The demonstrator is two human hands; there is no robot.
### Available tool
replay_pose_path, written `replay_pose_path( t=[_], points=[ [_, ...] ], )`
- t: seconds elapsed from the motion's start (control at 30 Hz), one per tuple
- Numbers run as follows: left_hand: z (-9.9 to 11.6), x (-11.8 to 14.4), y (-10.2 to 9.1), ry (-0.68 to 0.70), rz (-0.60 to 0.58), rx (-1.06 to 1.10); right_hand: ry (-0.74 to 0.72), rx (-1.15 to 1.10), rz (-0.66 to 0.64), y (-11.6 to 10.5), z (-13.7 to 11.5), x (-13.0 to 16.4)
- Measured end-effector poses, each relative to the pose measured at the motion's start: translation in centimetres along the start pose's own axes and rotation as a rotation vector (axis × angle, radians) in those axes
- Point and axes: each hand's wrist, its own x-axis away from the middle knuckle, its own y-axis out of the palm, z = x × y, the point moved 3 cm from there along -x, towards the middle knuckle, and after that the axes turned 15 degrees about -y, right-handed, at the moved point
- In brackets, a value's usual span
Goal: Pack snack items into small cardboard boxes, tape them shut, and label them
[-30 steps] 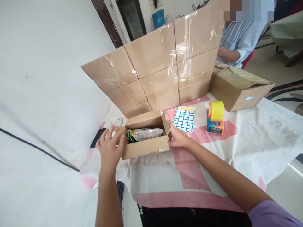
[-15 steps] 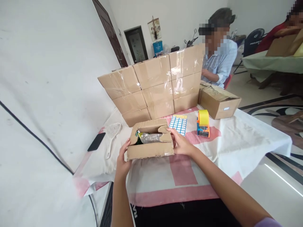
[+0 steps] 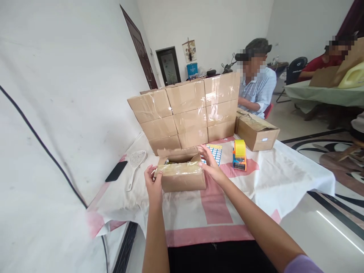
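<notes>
While hands [image 3: 153, 182] [image 3: 212, 165] touch opposite ends of open brown cardboard box [image 3: 183, 183] (right spread; left curled, pinch unclear), white-and-pink cloth [image 3: 270, 185] covers counter [image 3: 304, 178]; dark-brown door [image 3: 138, 46] beyond.

Brightly lit, cartons [image 3: 187, 115] streaked by glare at centre, floor [image 3: 321, 239] striped by light at lower right, edges stretched

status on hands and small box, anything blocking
Left hand, right hand at opposite ends of small box. Box partly open. Tape dispenser off right, not blocking.
</notes>
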Motion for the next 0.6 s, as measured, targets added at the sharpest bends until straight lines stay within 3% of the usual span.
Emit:
replay_pose_path(
  t=[0.13, 0.27, 0.43, 0.53, 0.6],
  points=[
    [0.8, 0.4, -0.2, 0.045, 0.016, -0.104, -0.109, 0.142, -0.049, 0.8, -1.0, -0.4],
    [3.4, 1.5, 0.4, 0.152, -0.005, -0.268, -0.2, 0.289, -0.179, 1.2, -1.5, -0.4],
    [6.5, 3.2, 3.6, 0.496, -0.262, -0.718, -0.2, 0.346, -0.235, 1.1, -1.2, -0.1],
    [6.6, 3.1, 4.6, 0.541, -0.326, -0.802, -0.188, 0.366, -0.205, 0.8, -1.6, 0.3],
    [6.3, 2.9, 4.7, 0.533, -0.32, -0.808, -0.201, 0.379, -0.112, -0.1, -2.2, 0.8]
  ],
)
